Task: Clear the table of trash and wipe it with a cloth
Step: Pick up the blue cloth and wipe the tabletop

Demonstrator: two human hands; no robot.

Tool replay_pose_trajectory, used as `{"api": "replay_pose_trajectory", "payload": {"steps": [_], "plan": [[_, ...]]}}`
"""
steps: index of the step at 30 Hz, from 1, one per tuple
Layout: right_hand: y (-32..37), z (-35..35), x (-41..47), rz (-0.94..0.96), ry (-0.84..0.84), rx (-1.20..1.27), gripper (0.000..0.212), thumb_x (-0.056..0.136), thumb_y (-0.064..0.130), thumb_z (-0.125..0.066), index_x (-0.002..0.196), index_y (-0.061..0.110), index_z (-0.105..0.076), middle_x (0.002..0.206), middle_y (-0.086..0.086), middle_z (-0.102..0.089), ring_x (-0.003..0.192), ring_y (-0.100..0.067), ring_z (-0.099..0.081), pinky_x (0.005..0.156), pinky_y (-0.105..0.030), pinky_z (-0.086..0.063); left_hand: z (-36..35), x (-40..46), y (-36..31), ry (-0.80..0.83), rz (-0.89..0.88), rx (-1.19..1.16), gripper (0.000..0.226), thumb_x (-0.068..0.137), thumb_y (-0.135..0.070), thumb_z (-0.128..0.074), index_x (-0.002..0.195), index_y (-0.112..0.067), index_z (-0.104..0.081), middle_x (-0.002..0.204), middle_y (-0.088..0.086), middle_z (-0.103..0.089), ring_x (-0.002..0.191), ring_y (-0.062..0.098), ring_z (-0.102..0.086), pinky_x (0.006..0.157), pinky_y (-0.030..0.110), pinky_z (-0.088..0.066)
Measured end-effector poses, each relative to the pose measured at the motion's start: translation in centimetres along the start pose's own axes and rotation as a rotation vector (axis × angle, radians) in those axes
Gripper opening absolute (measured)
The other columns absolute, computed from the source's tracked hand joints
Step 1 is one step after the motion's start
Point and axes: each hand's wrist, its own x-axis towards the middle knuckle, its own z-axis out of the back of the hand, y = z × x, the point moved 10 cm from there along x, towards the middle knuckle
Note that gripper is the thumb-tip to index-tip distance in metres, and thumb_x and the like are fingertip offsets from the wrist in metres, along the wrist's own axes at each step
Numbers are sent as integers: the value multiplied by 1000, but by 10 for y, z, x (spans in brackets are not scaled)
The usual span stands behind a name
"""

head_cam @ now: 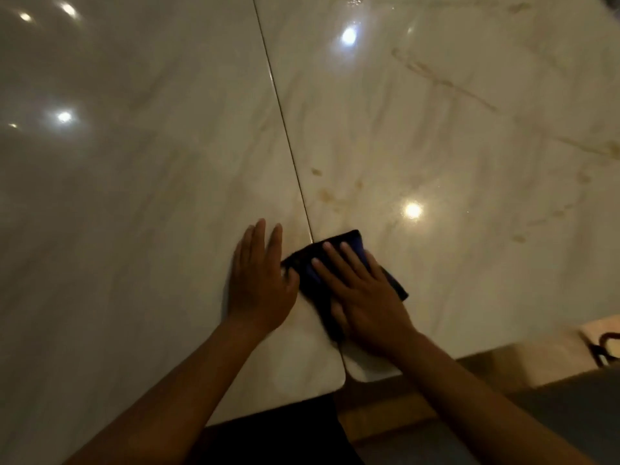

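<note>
The right hand (364,297) is lying flat on a dark blue cloth (352,245), its fingers (339,260) straight and slightly spread, pressing the cloth down onto the pale marble-patterned tabletop (436,146). The cloth is sitting folded under the palm, showing beyond the fingertips and out past the little-finger side of the hand, with one corner poking out toward the left hand (260,285). That left hand is resting flat on the tabletop just beside the cloth, fingers straight and held close together, gripping nothing; whether its thumb is touching the corner of the cloth nearest it cannot be told.

A thin dark seam (285,135) is running across the tabletop, passing between the two hands and disappearing under the cloth just ahead of the right fingertips. Beyond those fingertips, faint brownish stains (330,193) are marking the surface beside the seam. Several bright light reflections (413,210) are glinting on the glossy surface, one of them just ahead and to the outer side of the right fingers. Both bare forearms are reaching in over the near edge of the tabletop.
</note>
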Motion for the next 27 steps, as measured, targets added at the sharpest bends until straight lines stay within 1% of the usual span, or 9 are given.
{"api": "replay_pose_trajectory", "payload": {"steps": [4,6,9,11,14,17,21,23,27], "plan": [[-14,4,87,181,29,-60,63,93,41,-31,154,24,-27,162,-6,-22,150,-31,-16,119,-52,-17,9,20,14,-24,-12,-1,73,90,-42,-39,156,-13,-27,162,15,-22,150,34,-18,121,49,-21],[-55,16,150,58,-10,-57,65,91,43,-27,152,24,-33,160,-7,-28,148,-32,-23,117,-50,-20,12,36,17,-22,-11,15,76,90,-47,-41,157,-14,-24,164,15,-18,151,33,-15,122,47,-18],[-120,33,201,-284,-24,-43,65,93,38,-23,156,26,-20,164,-7,-14,151,-29,-11,120,-49,-12,17,69,14,-3,-20,33,76,95,-50,-41,159,-17,-16,166,13,-9,152,30,-7,124,44,-12],[-125,35,204,-383,-54,-34,62,97,34,-27,157,23,-15,165,-8,-9,151,-29,-6,121,-49,-8,18,88,13,20,-20,50,78,96,-51,-42,159,-19,-12,166,12,-5,153,29,-4,124,43,-10],[-67,24,171,-213,-56,-31,64,94,38,-28,156,24,-20,164,-7,-13,151,-30,-10,120,-52,-14,26,94,17,-10,-2,18,77,93,-47,-47,158,-14,-20,165,16,-14,152,32,-11,124,45,-14],[-16,6,127,-28,23,-28,63,96,38,-29,157,26,-17,165,-3,-8,152,-24,-2,122,-50,-10,34,90,28,-75,28,-55,77,88,-42,-49,154,-8,-29,161,18,-23,150,35,-17,123,47,-18],[-16,11,184,127,65,-76,62,95,40,-28,156,27,-21,164,-2,-15,151,-25,-8,121,-48,-10,32,95,35,-53,44,-58,84,87,-44,-53,156,-7,-22,163,15,-21,151,31,-13,124,42,-14],[-37,16,247,133,70,-93,65,91,42,-25,154,26,-27,162,-5,-22,150,-29,-16,118,-47,-12,34,110,36,-39,67,-32,87,88,-45,-55,157,-8,-18,165,15,-15,152,30,-10,123,41,-10],[-111,41,327,-109,32,-93,65,93,39,-26,156,28,-20,164,-4,-14,151,-27,-11,119,-44,-9,42,144,31,21,94,11,82,94,-48,-49,160,-19,-9,167,9,-1,153,26,-1,122,39,-7]]}}
